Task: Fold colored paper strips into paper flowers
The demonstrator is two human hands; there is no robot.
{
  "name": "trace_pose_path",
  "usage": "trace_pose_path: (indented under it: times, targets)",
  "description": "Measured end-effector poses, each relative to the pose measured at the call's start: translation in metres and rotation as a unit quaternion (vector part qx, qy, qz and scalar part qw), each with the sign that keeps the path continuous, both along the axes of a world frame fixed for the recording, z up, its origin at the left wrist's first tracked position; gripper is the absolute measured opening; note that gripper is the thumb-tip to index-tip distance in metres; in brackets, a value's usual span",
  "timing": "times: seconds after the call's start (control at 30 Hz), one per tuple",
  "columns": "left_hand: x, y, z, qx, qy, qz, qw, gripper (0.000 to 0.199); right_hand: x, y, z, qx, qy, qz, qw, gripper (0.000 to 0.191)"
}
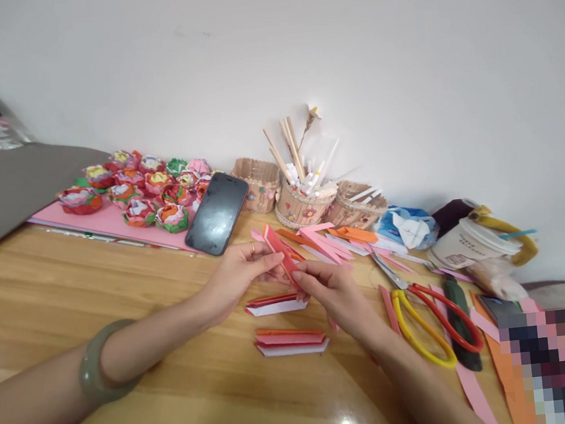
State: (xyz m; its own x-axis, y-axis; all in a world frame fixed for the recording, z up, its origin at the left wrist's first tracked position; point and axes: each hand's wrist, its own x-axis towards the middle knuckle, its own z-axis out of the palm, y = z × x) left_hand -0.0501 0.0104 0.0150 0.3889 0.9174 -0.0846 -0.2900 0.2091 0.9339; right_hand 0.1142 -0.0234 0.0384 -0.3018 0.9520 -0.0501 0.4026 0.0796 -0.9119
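Between my two hands is a folded strip of red-pink paper (280, 249), tilted above the wooden table (198, 373). My left hand (248, 265) pinches its left side with thumb and fingers. Near its lower right end my right hand (327, 291) grips the same strip. Just below lies a stack of folded red and white papers (276, 306), partly behind my right fingertips. Closer to me rests another stack of folded orange, pink and white papers (292, 342).
Paper flowers (140, 211) stand on pink sheets (108, 223) at left, beside a phone (217, 213). Decorated baskets (305, 208) line the wall. Paper strips (325, 244) lie beyond my hands. Scissors (422, 312), a dark green tool (457, 318) and a white tub (465, 245) are at right.
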Motion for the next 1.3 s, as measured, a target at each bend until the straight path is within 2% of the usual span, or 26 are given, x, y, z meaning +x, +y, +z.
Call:
trace_pose_path:
  times: [0.13, 0.27, 0.4, 0.47, 0.53, 0.63, 0.73, 0.83, 0.97, 1.3]
  targets:
    - [0.000, 0.000, -0.001, 0.008, 0.019, 0.009, 1.000, 0.019, 0.000, 0.000, -0.005, 0.016, 0.000, 0.011, 1.000, 0.024]
    - [0.000, 0.000, -0.002, 0.015, 0.004, -0.005, 1.000, 0.017, 0.002, 0.000, -0.002, -0.083, 0.071, 0.018, 0.994, 0.031]
    - [0.000, -0.002, 0.001, 0.019, -0.055, -0.052, 0.997, 0.031, 0.005, 0.001, 0.001, -0.200, 0.204, 0.070, 0.956, 0.028]
    - [0.000, -0.002, 0.003, 0.012, -0.078, -0.078, 0.994, 0.027, 0.007, 0.002, -0.002, -0.246, 0.258, 0.094, 0.929, 0.026]
    - [0.001, -0.002, 0.004, 0.003, -0.090, -0.088, 0.992, 0.021, 0.008, 0.002, -0.004, -0.270, 0.277, 0.102, 0.917, 0.026]
    - [0.001, -0.001, 0.003, -0.007, -0.092, -0.065, 0.994, 0.017, 0.008, 0.002, -0.004, -0.249, 0.248, 0.083, 0.933, 0.029]
    - [0.001, 0.000, 0.002, -0.015, -0.087, -0.033, 0.996, 0.016, 0.005, 0.001, 0.001, -0.190, 0.160, 0.054, 0.967, 0.032]
    - [0.001, 0.001, 0.002, -0.022, -0.078, -0.010, 0.997, 0.015, 0.002, 0.000, 0.004, -0.126, 0.090, 0.017, 0.988, 0.030]
    - [0.001, 0.000, 0.003, -0.024, -0.069, 0.003, 0.997, 0.014, 0.001, -0.001, 0.003, -0.087, 0.051, 0.001, 0.995, 0.033]
    - [0.001, 0.000, 0.003, -0.023, -0.050, 0.004, 0.998, 0.018, 0.001, -0.002, 0.005, -0.101, 0.047, 0.011, 0.994, 0.034]
